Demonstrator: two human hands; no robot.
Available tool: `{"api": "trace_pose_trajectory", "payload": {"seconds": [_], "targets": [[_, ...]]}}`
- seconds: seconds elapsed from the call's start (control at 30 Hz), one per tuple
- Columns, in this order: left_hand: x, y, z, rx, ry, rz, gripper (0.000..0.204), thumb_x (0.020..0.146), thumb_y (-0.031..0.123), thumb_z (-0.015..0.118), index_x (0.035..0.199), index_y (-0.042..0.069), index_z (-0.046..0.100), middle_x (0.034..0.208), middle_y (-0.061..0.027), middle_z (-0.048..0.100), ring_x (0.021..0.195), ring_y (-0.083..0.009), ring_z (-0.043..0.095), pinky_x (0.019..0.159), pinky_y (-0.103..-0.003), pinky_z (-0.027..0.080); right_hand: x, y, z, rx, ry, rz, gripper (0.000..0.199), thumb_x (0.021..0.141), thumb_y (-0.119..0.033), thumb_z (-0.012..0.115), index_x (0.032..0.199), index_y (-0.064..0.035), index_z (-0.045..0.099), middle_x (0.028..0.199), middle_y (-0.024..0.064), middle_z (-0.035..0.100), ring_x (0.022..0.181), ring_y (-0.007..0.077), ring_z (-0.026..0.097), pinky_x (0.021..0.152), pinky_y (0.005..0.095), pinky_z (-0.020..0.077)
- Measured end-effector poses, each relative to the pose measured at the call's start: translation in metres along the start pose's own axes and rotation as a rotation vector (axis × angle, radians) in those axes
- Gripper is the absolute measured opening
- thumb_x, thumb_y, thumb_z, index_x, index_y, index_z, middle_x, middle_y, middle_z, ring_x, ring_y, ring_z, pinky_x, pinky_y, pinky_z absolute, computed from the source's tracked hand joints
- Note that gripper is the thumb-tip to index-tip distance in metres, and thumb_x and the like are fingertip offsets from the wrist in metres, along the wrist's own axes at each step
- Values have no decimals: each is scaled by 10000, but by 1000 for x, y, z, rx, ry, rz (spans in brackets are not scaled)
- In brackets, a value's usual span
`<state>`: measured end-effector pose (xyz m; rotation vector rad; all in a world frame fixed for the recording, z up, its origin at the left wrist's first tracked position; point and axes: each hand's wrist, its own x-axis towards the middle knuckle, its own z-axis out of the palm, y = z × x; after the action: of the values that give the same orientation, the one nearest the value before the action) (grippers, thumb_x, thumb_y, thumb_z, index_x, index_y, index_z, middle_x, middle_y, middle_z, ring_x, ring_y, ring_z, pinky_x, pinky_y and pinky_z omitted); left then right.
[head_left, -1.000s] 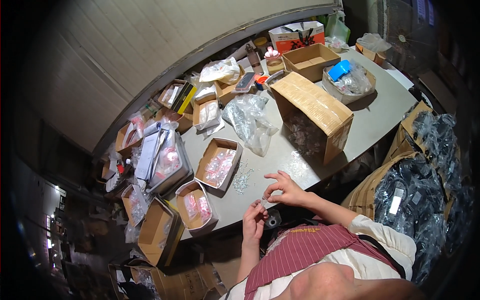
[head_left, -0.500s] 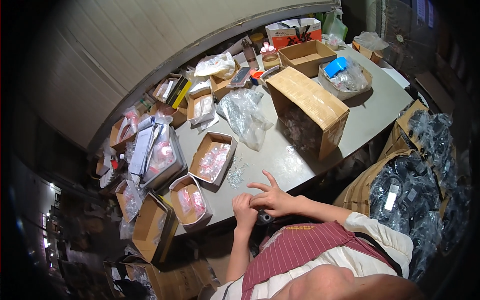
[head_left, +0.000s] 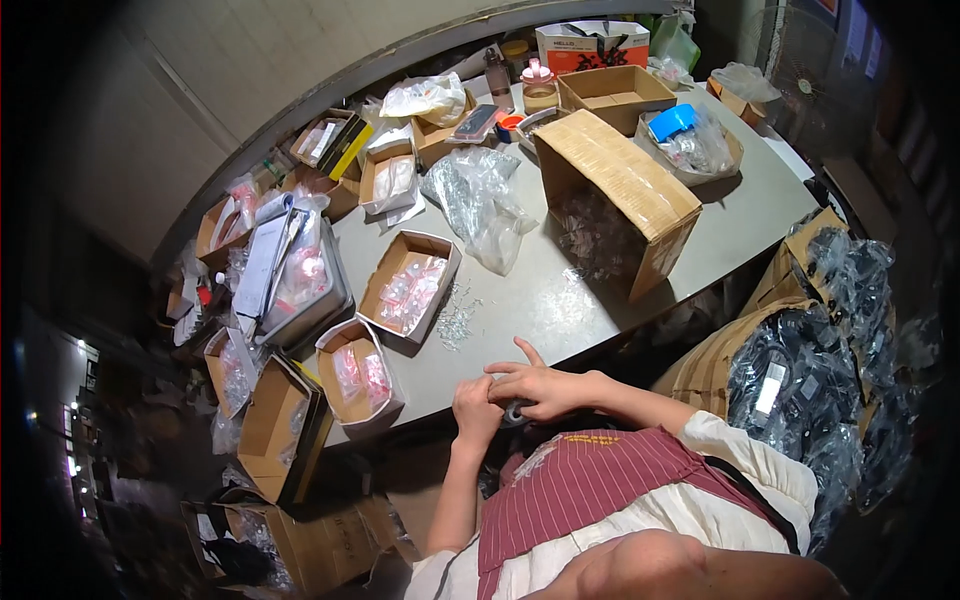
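Observation:
My left hand (head_left: 477, 412) and my right hand (head_left: 532, 391) meet at the near edge of the table. Its fingers curled, the left one is closed against the right hand's fingertips. On the right hand, the fingers nearest the left are pinched together while one finger on the far side sticks out. A small pale glimpse shows between the hands, too small to name. Just below them is a dark, rounded object (head_left: 515, 411), partly covered by the hands. Beyond my hands, many tiny slim pieces (head_left: 458, 320) lie scattered on the grey tabletop (head_left: 500, 325).
Left of the loose pieces stand an open box of small clear packets (head_left: 410, 295) and a smaller box of pink-marked packets (head_left: 358, 378). A cardboard carton (head_left: 620, 175) lies on its side at right. Clear plastic bags (head_left: 485, 205) lie behind. Cartons of bagged black goods (head_left: 800, 365) stand right.
The whole view has shifted, so table and boxes sit slightly higher and further left. My hands stay together, and the far finger of my right hand remains raised.

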<state>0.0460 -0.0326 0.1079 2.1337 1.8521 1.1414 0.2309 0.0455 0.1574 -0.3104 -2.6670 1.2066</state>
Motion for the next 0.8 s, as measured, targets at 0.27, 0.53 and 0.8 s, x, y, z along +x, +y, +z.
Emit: {"api": "trace_pose_trajectory", "payload": {"seconds": [0.27,0.53,0.8], "targets": [[-5,-8,0,25,46,-114,151,783,93,722,755,68,576,702,-156,629,711,-396,611,659,-487,451,4,-2,8,-144,-36,27,761,771,-162,621,1504,-87,430,1561,143,421,1556,450,42,1143,753,-89],[-21,-12,-2,-25,47,-421,391,791,323,821,677,59,555,631,-132,628,627,-362,640,564,-439,475,30,30,6,38,328,3,298,759,-67,616,1043,-73,706,1079,61,702,1153,250,628,1128,524,336],[-106,-37,-9,-33,244,-691,481,785,380,865,655,62,528,599,-76,587,556,-290,575,524,-403,426,86,170,8,-339,455,397,742,987,-396,589,1476,111,354,1556,395,264,1467,514,258,1218,519,211]]}}
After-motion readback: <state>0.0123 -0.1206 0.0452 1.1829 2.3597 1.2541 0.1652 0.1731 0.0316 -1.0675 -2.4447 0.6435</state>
